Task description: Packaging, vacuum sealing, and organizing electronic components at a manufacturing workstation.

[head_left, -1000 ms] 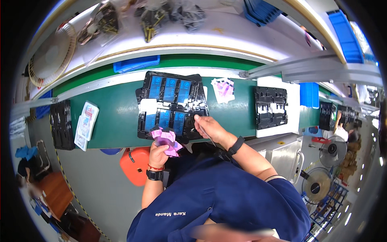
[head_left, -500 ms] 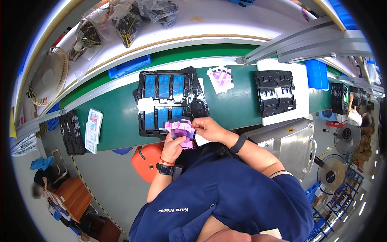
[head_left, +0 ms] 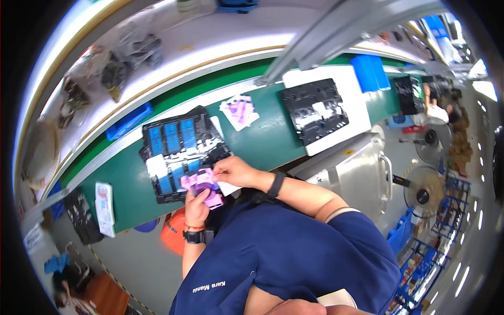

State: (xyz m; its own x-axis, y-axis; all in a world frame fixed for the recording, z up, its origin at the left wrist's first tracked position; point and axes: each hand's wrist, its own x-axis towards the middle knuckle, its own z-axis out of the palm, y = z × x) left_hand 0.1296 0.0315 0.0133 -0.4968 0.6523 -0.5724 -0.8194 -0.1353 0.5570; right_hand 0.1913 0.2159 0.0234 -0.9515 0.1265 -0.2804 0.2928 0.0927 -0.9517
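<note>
Pink-purple thin sheets [head_left: 201,181] pinched in left hand [head_left: 197,208]; right hand [head_left: 233,172] beside that grip, its hold I can't tell.

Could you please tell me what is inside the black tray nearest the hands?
Blue pieces lie in the black tray, with a white piece at its left side. What that piece and, at near right, the pink sheets cover cannot be seen.
</note>
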